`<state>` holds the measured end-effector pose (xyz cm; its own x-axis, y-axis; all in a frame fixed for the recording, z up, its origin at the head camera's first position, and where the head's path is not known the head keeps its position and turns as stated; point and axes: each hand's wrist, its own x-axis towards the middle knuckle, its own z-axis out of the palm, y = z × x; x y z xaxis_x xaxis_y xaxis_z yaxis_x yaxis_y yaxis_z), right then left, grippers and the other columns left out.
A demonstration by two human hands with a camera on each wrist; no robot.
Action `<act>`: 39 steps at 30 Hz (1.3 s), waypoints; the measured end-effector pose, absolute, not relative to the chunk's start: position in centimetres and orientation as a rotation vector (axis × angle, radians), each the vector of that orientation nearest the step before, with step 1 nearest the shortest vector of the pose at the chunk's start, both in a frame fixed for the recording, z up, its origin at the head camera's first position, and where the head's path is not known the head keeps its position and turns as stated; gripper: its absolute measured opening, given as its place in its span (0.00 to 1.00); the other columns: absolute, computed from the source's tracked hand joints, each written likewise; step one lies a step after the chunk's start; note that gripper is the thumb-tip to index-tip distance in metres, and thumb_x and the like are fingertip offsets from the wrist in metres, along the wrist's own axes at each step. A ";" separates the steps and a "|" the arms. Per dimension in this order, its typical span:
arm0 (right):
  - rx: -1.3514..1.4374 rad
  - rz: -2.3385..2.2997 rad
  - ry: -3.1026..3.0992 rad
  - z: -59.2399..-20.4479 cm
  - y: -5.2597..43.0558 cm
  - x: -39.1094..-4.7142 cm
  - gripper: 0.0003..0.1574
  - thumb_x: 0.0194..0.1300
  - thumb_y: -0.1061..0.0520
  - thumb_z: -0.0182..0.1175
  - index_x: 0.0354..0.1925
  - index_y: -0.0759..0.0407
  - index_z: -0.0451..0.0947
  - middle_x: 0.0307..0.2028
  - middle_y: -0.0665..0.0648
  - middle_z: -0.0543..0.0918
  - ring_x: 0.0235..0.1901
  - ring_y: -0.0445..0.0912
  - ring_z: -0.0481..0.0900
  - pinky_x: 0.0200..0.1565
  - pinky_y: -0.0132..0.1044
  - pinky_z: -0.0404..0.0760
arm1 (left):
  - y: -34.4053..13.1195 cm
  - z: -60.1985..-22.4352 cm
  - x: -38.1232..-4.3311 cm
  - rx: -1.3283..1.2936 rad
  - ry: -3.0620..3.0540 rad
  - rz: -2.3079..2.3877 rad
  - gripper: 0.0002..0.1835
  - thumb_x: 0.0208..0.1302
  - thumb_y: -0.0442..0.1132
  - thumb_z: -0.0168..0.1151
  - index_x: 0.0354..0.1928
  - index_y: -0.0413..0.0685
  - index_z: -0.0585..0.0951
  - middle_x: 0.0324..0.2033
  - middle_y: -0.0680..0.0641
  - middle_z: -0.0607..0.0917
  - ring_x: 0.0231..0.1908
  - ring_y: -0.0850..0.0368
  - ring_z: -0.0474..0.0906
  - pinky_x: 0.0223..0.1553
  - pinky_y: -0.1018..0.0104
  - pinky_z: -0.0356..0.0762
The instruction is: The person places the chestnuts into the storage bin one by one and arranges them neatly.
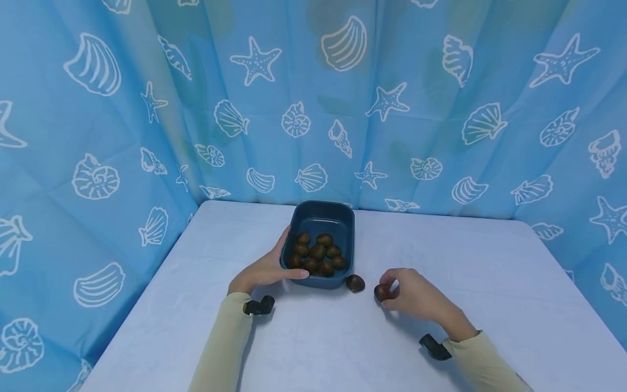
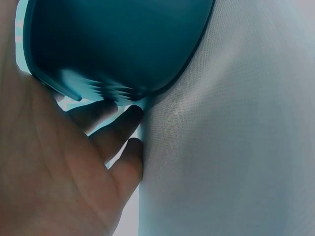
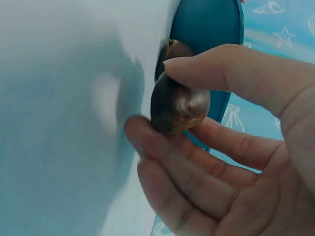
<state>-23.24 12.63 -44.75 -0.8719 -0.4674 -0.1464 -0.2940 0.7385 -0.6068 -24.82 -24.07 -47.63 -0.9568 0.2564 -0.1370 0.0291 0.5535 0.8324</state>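
A dark blue rectangular tub [image 1: 325,211] stands at the table's far middle, with several brown chestnuts [image 1: 317,251] in its near half. My left hand [image 1: 266,270] holds the tub by its near left corner, thumb over the near rim and fingers along the left side. In the left wrist view those fingers [image 2: 118,135] bend beneath the tub's wall [image 2: 123,44]. One loose chestnut [image 1: 355,283] lies just outside the tub's near right corner. To the right of it, my right hand [image 1: 416,294] pinches another chestnut [image 3: 181,105] between thumb and fingertips.
A white cloth [image 1: 313,337] covers the table. Behind and at both sides hangs a blue curtain [image 1: 313,147] with white shell and starfish prints. Each wrist carries a small black camera mount, the left one [image 1: 259,306] and the right one [image 1: 435,347].
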 end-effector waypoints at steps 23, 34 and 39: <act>-0.643 -1.241 2.726 -45.2 15.3 -25.9 0.22 0.61 0.56 0.74 0.54 0.58 0.85 0.46 0.58 0.89 0.40 0.46 0.85 0.41 0.29 0.84 | -24.2 -47.6 -24.8 0.248 2.550 1.341 0.71 0.51 0.68 0.76 0.80 0.81 0.29 0.84 0.59 0.37 0.84 0.45 0.40 0.77 0.30 0.50; -0.578 -1.313 2.755 -43.6 14.3 -28.4 0.26 0.66 0.50 0.72 0.59 0.57 0.84 0.51 0.60 0.89 0.47 0.51 0.85 0.49 0.34 0.85 | -24.1 -47.8 -24.9 0.266 2.546 1.381 0.70 0.53 0.64 0.76 0.81 0.79 0.30 0.84 0.59 0.38 0.84 0.48 0.39 0.78 0.31 0.48; -0.596 -1.329 2.760 -43.2 13.2 -29.8 0.27 0.66 0.48 0.71 0.60 0.58 0.84 0.51 0.61 0.89 0.48 0.52 0.86 0.51 0.39 0.85 | -24.2 -47.7 -24.9 0.270 2.561 1.352 0.70 0.52 0.66 0.75 0.81 0.78 0.30 0.84 0.58 0.38 0.84 0.47 0.40 0.78 0.31 0.48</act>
